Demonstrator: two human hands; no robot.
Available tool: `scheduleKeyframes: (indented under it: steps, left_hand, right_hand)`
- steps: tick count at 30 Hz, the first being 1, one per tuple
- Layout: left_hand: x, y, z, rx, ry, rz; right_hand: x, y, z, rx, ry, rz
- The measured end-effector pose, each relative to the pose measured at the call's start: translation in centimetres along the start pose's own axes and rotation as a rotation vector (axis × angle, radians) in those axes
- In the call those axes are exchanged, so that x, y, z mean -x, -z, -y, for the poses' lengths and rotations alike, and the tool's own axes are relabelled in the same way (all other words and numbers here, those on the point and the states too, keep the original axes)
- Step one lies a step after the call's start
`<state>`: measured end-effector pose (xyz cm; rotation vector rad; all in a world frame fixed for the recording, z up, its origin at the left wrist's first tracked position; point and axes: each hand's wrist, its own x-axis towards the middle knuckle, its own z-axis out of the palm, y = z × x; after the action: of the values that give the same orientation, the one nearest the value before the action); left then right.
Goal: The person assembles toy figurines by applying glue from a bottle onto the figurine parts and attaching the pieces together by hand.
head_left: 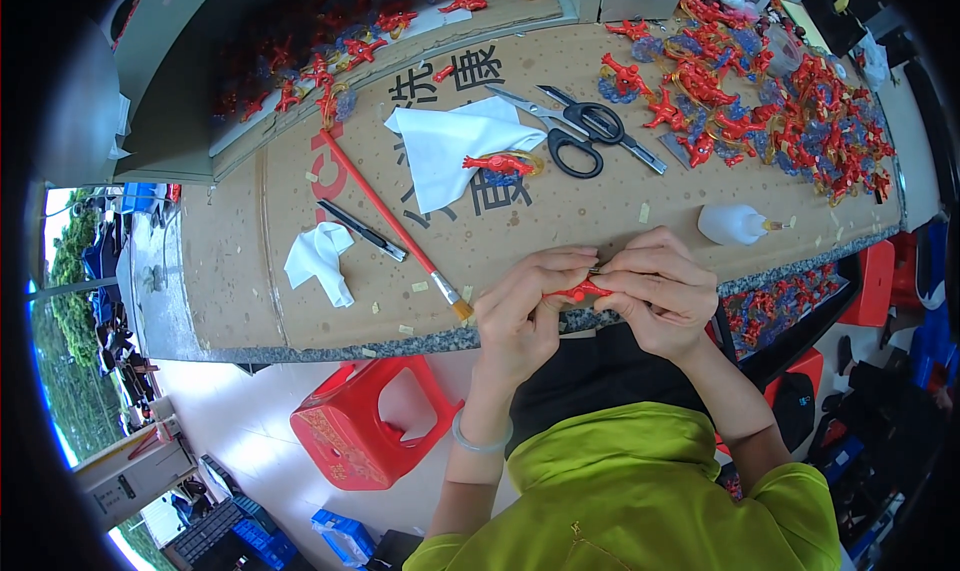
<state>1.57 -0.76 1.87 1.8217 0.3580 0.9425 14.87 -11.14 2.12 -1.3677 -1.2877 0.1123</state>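
Note:
At the near edge of the worktable, a small red figurine (580, 290) is pinched between my two hands. My left hand (528, 306) grips its left end with thumb and fingers. On the other end, my right hand (662, 293) closes its fingertips, with a small dark bit showing between the hands that I cannot make out. Farther off, a red figurine with blue and yellow parts (500, 164) rests on a white cloth (455, 141). Black-handled scissors (575, 156) lie beside the cloth. A white squeeze bottle (730, 225) lies on its side right of my right hand.
Many red and blue figurines (790, 121) are heaped at the right, and more (345, 56) fill the shelf at the back. A red-handled brush (385, 211), a cutter knife (362, 233) and a small white cloth (320, 261) lie on the cardboard (235, 291). A red stool (345, 441) stands below.

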Motion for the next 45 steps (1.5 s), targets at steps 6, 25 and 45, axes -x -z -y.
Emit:
scheduleKeyframes:
  steps: [6,25,45]
  left_hand:
    - [-0.02,0.04,0.05,0.006,0.004,0.005]
    - [0.16,0.09,0.15,0.018,0.01,0.007]
    - [0.13,0.08,-0.02,0.009,0.003,0.002]
  right_hand:
    - [0.01,-0.03,-0.03,-0.005,-0.006,-0.002]
    - [0.05,-0.11,0.14,-0.003,-0.02,-0.004]
    - [0.21,-0.13,0.02,-0.004,-0.011,-0.003]
